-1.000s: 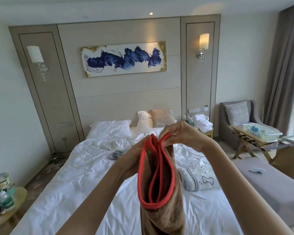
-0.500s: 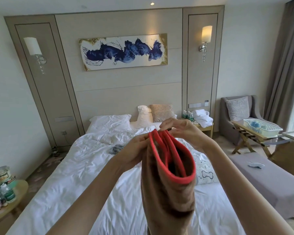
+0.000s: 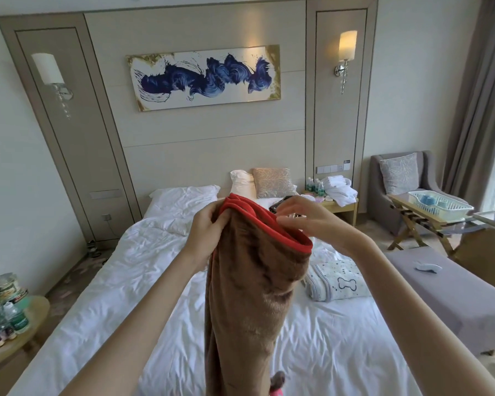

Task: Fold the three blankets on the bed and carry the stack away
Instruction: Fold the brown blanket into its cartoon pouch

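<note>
I hold a brown fleece blanket [image 3: 252,295] with a red edge upright over the bed [image 3: 120,270]; it hangs in a long doubled strip past the bottom of the view. My left hand [image 3: 205,234] grips its top left corner. My right hand [image 3: 306,222] pinches the red edge on the right side. A folded white blanket with a bone print [image 3: 339,281] lies on the sheet to the right, behind the brown one. No third blanket shows in this view.
White pillows [image 3: 183,197] lie at the headboard. A grey bench [image 3: 463,298] runs along the bed's right side. Behind it are a rack with a dish drainer [image 3: 440,205], an armchair [image 3: 397,178] and a nightstand [image 3: 342,205]. A round side table with bottles [image 3: 17,335] stands at left.
My hands have moved apart, spreading the red top edge between them. The blanket has turned so that its brown face is toward me.
</note>
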`<state>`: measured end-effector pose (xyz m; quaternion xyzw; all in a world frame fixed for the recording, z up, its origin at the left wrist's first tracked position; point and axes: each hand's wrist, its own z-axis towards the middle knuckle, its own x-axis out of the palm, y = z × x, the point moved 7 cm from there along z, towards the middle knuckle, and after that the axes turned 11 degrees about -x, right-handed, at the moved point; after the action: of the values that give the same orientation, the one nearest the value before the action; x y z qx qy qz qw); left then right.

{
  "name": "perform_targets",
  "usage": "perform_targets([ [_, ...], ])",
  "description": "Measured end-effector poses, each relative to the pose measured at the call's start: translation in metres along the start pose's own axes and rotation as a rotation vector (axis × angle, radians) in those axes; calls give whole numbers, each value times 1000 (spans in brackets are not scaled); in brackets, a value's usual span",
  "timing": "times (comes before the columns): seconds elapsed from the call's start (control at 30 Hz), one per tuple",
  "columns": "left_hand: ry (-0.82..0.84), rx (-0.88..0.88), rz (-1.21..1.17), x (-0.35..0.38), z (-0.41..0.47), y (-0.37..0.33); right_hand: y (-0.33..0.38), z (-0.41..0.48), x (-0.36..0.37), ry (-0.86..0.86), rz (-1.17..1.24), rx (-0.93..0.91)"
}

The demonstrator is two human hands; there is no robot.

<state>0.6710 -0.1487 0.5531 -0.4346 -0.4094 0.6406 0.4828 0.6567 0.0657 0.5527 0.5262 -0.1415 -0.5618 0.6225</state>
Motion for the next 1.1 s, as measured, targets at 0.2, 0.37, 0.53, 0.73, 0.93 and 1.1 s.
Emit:
perform_targets([
  [0.2,-122,-27,0,-22,3,16,6,1,11,88,-147,-152],
  [0.37,-198,-22,29,-41,4,21,-19,5,29,224,-585,-9],
  [0.53,-273,-11,173,-63,3,25,-28,0,26,192,-544,62],
  [0.73,-205,-105,241,-69,-3,32,-5,23,11,-116,-433,-55],
  [0.93,-284,133,127,-84,-12,-22,56,21,-11,-434,93,-342],
  [1.1,-286,132,270,-65,-7,-20,46,19,2,-560,-61,-297],
])
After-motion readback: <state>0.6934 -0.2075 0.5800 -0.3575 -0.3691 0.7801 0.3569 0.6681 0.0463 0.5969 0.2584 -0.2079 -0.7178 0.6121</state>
